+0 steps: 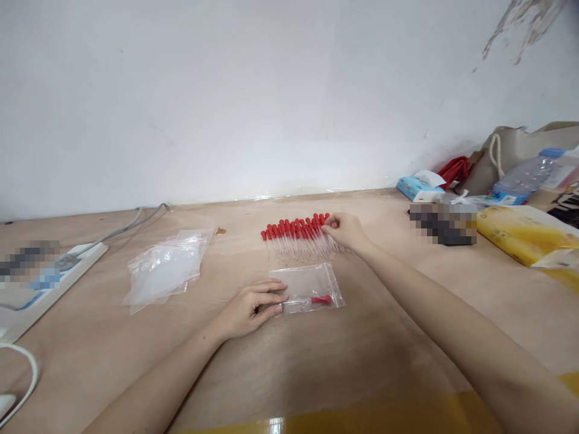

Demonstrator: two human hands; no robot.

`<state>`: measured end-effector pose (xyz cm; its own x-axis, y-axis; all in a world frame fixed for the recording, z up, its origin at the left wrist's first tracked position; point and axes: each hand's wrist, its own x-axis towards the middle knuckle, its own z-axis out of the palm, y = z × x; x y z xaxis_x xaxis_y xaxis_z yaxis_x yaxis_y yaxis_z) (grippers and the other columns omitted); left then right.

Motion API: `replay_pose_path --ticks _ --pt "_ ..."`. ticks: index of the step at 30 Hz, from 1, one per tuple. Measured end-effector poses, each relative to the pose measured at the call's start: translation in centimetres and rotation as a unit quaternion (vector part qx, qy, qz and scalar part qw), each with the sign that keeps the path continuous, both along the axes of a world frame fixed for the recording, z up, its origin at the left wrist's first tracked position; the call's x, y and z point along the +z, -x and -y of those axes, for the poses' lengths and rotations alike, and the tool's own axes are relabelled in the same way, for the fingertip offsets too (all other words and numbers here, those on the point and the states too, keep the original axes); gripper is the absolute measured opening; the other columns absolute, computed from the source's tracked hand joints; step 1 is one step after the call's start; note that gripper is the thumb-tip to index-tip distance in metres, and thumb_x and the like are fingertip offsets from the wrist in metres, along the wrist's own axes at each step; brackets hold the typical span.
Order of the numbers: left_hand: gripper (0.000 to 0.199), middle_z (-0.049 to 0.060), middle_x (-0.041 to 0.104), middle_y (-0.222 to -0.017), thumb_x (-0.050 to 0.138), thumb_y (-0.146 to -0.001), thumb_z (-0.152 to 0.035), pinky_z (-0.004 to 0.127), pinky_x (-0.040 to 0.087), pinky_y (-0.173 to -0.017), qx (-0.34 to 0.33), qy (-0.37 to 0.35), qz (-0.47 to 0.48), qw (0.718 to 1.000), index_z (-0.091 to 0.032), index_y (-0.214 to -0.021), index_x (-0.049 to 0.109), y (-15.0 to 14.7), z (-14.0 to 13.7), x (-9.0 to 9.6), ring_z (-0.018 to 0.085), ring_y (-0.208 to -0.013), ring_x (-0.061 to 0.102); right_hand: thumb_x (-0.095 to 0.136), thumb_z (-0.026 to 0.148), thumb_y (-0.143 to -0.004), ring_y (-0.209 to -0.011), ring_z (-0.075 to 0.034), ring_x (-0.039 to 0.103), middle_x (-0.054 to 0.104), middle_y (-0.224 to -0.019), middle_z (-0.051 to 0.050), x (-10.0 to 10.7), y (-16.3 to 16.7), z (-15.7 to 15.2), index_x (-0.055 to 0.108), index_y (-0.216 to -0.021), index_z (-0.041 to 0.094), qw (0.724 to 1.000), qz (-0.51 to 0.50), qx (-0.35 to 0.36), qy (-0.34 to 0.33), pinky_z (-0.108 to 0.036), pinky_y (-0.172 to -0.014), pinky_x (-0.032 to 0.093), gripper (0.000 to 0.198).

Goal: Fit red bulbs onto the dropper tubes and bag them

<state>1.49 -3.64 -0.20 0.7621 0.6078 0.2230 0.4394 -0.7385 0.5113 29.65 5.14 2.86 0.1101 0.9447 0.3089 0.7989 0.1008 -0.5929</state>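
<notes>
I have the left hand (249,308) loosely spread, fingers on the 9 o'clock edge of the clear bag (307,278). The bagged dropper (321,299) lies along 9-to-3, red bulb at 3. At 12, the row of droppers (296,229) points its tubes toward 5 or 6. My right hand (347,230) is nearly pinched at the row's 3 o'clock end; I can't tell whether it grips one. Print on the yellow packet (525,235), towards 3, is unreadable.

The plastic bag (303,277) is partly covered by the left hand (254,306), the power strip (54,296) cut off at the left edge, a dark object (446,226) blurred.
</notes>
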Motion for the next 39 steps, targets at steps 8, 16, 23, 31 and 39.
replay_pose_path --ticks 8,16,23,31,39 --pt "0.028 0.005 0.055 -0.120 0.050 -0.084 -0.028 0.037 0.039 -0.096 -0.007 -0.002 0.010 1.000 -0.024 -0.111 0.059 0.0 -0.2 -0.2 0.019 -0.115 0.047 0.058 0.033 -0.071 -0.093 -0.021 0.055 0.063 -0.094 -0.009 -0.5 1.1 -6.1 0.069 -0.082 0.018 0.999 0.014 -0.041 0.033 -0.029 -0.081 0.039 0.022" --pt "0.028 0.004 0.055 -0.121 0.049 -0.085 -0.029 0.037 0.038 -0.097 -0.010 0.004 -0.003 1.000 -0.026 -0.110 0.059 0.1 -0.4 -0.4 0.019 -0.116 0.045 0.058 0.028 -0.072 -0.058 -0.011 0.055 0.063 -0.070 -0.004 0.5 0.7 -7.0 0.060 -0.074 0.015 0.991 -0.128 0.006 0.050 -0.022 -0.056 0.043 0.013" --pt "0.032 0.003 0.050 -0.127 0.044 -0.087 -0.029 0.039 0.036 -0.099 -0.015 -0.018 -0.041 0.999 -0.028 -0.119 0.051 0.0 -0.1 0.2 0.019 -0.118 0.042 0.051 0.038 -0.081 -0.048 -0.007 0.052 0.060 -0.068 0.001 2.0 -1.5 -1.1 0.044 -0.081 0.019 0.931 -0.358 0.034 -0.068 -0.019 -0.047 0.041 0.020" --pt "0.033 0.000 0.045 -0.130 0.039 -0.090 -0.026 0.040 0.032 -0.100 -0.029 -0.045 -0.087 0.995 -0.033 -0.120 0.049 -0.2 -0.1 0.6 0.018 -0.121 0.037 0.065 0.037 -0.069 -0.041 -0.005 0.049 0.058 -0.058 0.004 -3.8 -4.4 7.2 0.045 -0.069 0.020 0.819 -0.570 -0.059 -0.013 -0.015 -0.041 0.040 0.027" --pt "0.042 0.002 0.044 -0.131 0.040 -0.089 -0.031 0.039 0.034 -0.099 0.010 -0.033 -0.084 0.996 -0.030 -0.131 0.034 -0.3 0.4 0.8 0.019 -0.119 0.039 0.065 0.026 -0.069 -0.068 -0.014 0.062 0.063 -0.069 -0.004 -3.9 -2.9 9.2 0.054 -0.068 0.018 0.765 -0.622 0.023 0.168 -0.026 -0.064 0.050 0.014"
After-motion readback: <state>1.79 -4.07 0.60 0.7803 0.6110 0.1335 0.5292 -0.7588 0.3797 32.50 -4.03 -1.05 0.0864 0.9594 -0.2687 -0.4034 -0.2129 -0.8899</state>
